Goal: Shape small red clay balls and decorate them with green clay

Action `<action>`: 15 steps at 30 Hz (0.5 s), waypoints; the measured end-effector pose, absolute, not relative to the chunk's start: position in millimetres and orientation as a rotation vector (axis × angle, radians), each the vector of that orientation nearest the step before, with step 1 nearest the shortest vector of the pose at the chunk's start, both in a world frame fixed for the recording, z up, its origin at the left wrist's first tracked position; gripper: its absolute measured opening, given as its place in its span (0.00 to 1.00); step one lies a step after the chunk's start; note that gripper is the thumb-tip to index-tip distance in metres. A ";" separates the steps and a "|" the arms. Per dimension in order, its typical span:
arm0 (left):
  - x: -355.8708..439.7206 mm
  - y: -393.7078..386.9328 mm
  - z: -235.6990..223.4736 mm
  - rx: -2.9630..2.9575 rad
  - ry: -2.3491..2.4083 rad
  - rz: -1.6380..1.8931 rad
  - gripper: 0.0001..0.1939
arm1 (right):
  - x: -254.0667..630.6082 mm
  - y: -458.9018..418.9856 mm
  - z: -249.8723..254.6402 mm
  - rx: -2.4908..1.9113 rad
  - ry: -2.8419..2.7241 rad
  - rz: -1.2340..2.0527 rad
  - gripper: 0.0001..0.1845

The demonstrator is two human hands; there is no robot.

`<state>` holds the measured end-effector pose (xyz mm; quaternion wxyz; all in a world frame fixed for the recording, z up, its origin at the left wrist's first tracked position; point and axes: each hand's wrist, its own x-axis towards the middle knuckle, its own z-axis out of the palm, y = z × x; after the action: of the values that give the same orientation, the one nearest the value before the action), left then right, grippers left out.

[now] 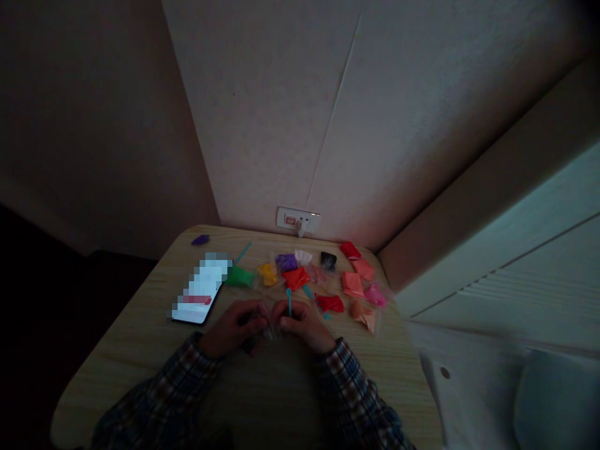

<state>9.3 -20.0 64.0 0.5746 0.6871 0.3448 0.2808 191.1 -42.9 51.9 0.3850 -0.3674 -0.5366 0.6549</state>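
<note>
Close together over the middle of the table are my left hand (239, 326) and my right hand (302, 322), both with curled fingers. A crinkled clear plastic bag (268, 322) is pinched in my left hand and reaches across to my right fingertips. Upright in my right hand is a thin light-blue modelling tool (289, 303) with a rounded, spoon-like tip. Something dark with a red edge (249, 350) shows under my left hand, mostly hidden. Just beyond my hands lie a red clay packet (296, 278), a yellow one (269, 275) and another red one (330, 303).
A lit phone (201, 290) lies at the left, beside a green packet (240, 276). More packets, purple (285, 262), black (328, 260), coral (352, 284) and pink (375, 294), spread to the right. A wall socket (298, 219) holds a plug behind the wooden table (131, 344).
</note>
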 end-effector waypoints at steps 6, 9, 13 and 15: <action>9.0 -21.5 63.3 1.609 0.831 0.637 0.24 | 191.4 -43.3 51.2 -0.926 -1.303 1.716 0.23; 8.6 -21.4 62.7 1.622 0.863 0.643 0.19 | 193.1 -43.7 54.0 -0.945 -1.284 1.713 0.20; 9.6 -22.5 62.8 1.583 0.893 0.658 0.15 | 194.3 -43.5 54.2 -0.962 -1.270 1.728 0.20; 10.5 -23.4 63.2 1.529 0.880 0.648 0.16 | 194.1 -43.0 52.7 -0.962 -1.265 1.737 0.21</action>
<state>10.5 -23.4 63.2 0.5898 0.6570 0.3780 0.2785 194.1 -43.0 52.7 0.3835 -0.3774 -0.4962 0.6814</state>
